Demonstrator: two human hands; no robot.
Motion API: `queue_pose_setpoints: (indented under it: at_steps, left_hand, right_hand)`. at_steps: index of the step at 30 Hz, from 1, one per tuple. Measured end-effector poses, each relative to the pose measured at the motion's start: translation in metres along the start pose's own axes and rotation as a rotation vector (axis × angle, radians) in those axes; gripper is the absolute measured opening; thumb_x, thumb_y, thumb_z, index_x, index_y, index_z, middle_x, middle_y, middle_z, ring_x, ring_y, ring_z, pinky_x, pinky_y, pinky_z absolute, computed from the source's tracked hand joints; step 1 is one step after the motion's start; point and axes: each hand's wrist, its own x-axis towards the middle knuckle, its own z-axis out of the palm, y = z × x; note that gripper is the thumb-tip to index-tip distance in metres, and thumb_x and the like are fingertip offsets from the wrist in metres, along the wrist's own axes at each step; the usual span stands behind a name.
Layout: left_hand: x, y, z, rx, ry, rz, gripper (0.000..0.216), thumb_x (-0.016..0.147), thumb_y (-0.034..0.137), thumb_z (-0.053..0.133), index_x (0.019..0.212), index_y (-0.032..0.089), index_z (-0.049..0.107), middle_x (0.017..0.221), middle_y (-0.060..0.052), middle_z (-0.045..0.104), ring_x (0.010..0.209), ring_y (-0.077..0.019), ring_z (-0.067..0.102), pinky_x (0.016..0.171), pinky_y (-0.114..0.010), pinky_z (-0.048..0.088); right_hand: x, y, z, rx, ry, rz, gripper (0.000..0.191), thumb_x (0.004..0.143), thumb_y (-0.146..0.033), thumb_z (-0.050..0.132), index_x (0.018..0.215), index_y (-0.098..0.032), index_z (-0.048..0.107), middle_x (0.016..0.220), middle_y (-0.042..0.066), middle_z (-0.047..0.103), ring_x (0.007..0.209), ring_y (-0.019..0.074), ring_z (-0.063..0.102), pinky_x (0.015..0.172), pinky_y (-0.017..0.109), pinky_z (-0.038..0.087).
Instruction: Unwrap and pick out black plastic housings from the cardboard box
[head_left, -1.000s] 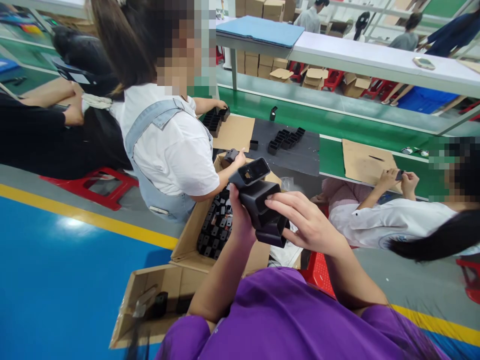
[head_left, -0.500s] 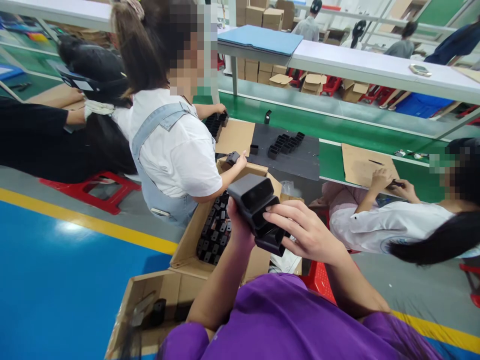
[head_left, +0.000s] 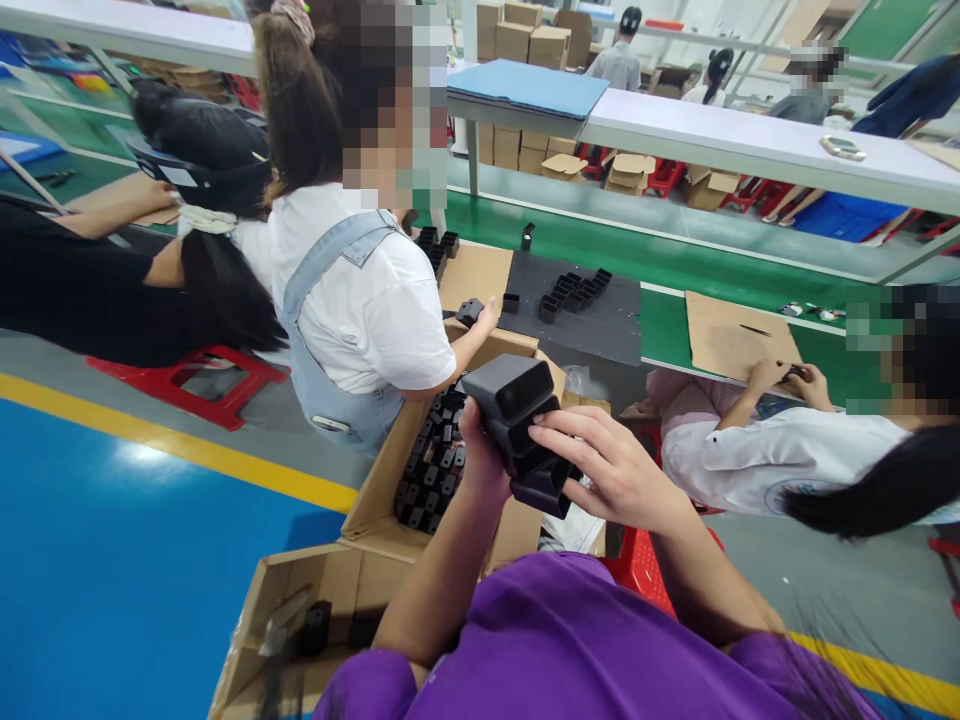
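Note:
A short stack of black hollow plastic housings [head_left: 510, 390] is held up in front of my chest, their open ends facing right. My left hand [head_left: 484, 455] is closed round the stack from the left and below, thumb along its side. On the right, my right hand [head_left: 611, 465] grips the lower housings, its fingertips at their open ends. Below and behind the stack stands a cardboard box [head_left: 367, 500] with many small black parts [head_left: 431, 470] in it. The undersides of the held housings are hidden by my left hand.
A co-worker in a white shirt [head_left: 375, 310] stands ahead, holding a black housing [head_left: 470, 312]. Several housings [head_left: 574, 290] lie on a dark mat on the bench. Another seated co-worker [head_left: 810, 450] is to the right. A second open box [head_left: 300, 570] sits low left, a red stool [head_left: 641, 565] beside me.
My hands keep the same hold on the stack, which is nearly still. The standing co-worker's far hand has left the row of housings. The view has shifted slightly.

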Motion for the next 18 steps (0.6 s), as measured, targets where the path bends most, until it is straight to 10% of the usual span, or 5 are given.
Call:
queue_pose_setpoints:
  at_steps: [10,18]
  left_hand:
    - [0.012,-0.008,0.006,-0.064,0.187,-0.067,0.057,0.094,0.057,0.046,0.127,0.015,0.066,0.117,-0.010,0.075,0.117,-0.0278,0.068,0.103,-0.038,0.053]
    - [0.030,-0.024,-0.019,0.024,0.214,-0.233,0.061,0.099,0.059,0.041,0.132,0.013,0.064,0.114,-0.012,0.077,0.106,-0.0276,0.073,0.097,-0.039,0.057]
  right_hand:
    - [0.003,0.013,-0.005,-0.077,-0.217,0.063,0.092,0.079,-0.013,0.059,0.159,-0.018,0.013,0.165,0.021,0.013,0.155,0.0385,0.012,0.122,0.066,0.019]
    - [-0.004,0.037,0.018,0.034,-0.336,0.146,0.108,0.069,-0.024,0.072,0.160,-0.019,0.012,0.148,0.021,0.039,0.144,0.0382,0.034,0.119,0.062,0.024]
